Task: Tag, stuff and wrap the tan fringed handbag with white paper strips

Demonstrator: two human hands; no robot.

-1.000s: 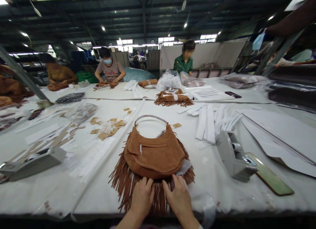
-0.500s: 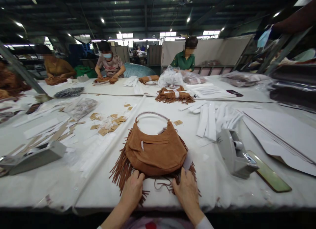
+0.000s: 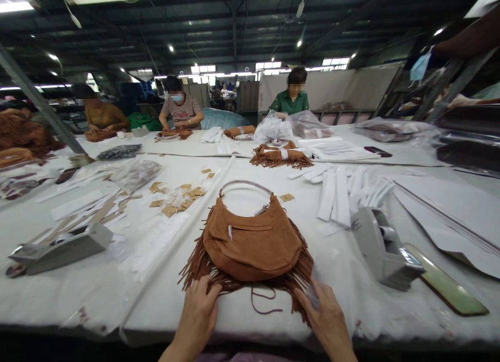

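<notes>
A brown suede bag with a round handle and long fringe lies on the white table right in front of me. My left hand rests at the bag's lower left, its fingers lying on the ends of the fringe. My right hand rests at the lower right, fingers stretched out against the fringe edge and a thin white sheet that sticks out from under the bag. A loose fringe strand curls on the table between my hands.
A grey tape dispenser and a flat green board lie to the right, another dispenser to the left. White strips, tan tags and a second fringed bag lie farther back. Three people work at the far side.
My hands have moved apart, from the middle of the fringe to the bag's lower corners. The fringe, which hung toward me, now spreads out close around the bag's bottom edge.
</notes>
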